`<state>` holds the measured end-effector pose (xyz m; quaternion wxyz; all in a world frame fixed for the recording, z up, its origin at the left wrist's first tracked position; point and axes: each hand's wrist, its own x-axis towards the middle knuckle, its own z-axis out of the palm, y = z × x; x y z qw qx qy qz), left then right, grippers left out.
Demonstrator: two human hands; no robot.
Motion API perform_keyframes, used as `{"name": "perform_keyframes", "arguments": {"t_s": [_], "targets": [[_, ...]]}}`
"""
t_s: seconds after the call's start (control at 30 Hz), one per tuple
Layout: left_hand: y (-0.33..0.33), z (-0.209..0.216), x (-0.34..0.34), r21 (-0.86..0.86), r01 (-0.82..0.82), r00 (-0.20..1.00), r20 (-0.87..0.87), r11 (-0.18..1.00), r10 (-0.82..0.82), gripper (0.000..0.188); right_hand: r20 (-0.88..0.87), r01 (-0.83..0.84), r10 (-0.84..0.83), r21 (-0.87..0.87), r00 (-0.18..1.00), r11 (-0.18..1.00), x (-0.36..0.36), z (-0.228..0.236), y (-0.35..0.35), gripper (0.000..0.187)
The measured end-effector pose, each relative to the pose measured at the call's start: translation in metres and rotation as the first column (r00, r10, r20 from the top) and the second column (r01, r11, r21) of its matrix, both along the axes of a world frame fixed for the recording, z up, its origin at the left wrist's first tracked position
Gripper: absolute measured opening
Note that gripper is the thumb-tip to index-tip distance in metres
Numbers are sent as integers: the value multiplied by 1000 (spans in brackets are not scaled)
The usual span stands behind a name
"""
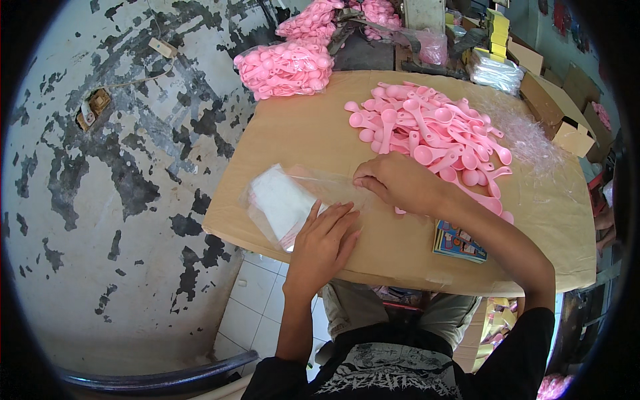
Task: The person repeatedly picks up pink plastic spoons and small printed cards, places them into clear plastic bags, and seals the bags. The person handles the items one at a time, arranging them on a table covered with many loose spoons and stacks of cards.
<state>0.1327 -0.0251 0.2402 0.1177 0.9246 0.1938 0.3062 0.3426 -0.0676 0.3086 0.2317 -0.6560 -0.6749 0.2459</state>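
Note:
A stack of clear plastic bags with a white part lies on the left of the brown-covered table. My left hand rests flat over its near right edge, fingers stretched out. To its right, my right hand is closed in a pinch on the edge of a clear plastic bag, which stretches between the stack and my fingers. Just beyond that hand is a big heap of pink plastic spoons. A stack of colourful printed cards lies partly under my right forearm.
A filled bag of pink spoons sits at the far left corner. Crumpled clear plastic spreads right of the heap, near an open cardboard box. Packs of clear bags stand at the back right. A peeling wall rises on the left.

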Motion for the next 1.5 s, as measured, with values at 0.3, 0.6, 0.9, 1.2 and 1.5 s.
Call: {"name": "perform_keyframes", "arguments": {"t_s": [0.3,0.6,0.9,1.2,1.5], "targets": [[-35,-13,35,-628,746,621,776,223,107,50,317,-291,118,583,941,759,7,-7,-52,19],[-56,1,75,-710,704,662,665,18,345,53,283,-7,-88,317,955,948,85,-7,-148,27],[-63,-14,93,-722,678,650,677,140,345,35,-7,186,-186,55,983,981,103,-23,-151,37],[-63,-18,95,-706,671,598,697,229,396,23,-149,248,-230,121,962,961,100,-25,-153,42],[-66,-15,99,-682,713,596,713,163,370,28,-202,393,-371,86,906,915,95,-24,-151,16]]}}
